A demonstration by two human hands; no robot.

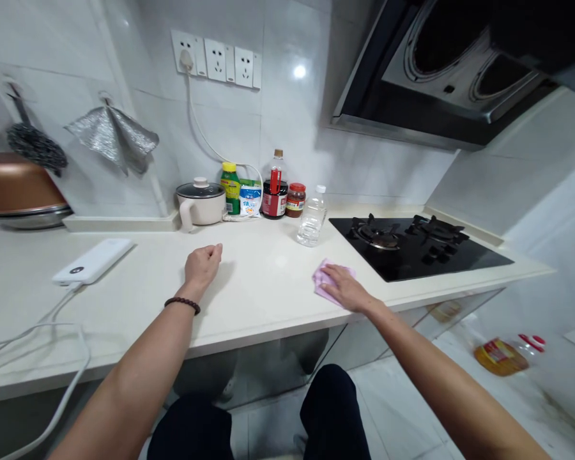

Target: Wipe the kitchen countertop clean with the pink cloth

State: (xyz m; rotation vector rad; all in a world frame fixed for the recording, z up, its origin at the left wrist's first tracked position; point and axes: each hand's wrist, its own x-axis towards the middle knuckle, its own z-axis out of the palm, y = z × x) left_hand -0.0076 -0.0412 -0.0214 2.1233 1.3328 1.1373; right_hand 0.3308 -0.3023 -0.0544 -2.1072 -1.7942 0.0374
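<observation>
Head view: the right hand point(345, 289) lies with fingers extended over the pink cloth point(319, 277), hiding part of it, on the counter point(259, 287) near the cooktop point(409, 252). The left hand point(202, 264) curls into a fist, palm hidden. A clear bottle point(311, 220) stands just behind the cloth; the range hood point(461, 76) is cut off above.

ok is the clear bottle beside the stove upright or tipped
Upright: the bottle stands on its base on the counter, white cap at the top, beyond the right hand and pink cloth.
</observation>
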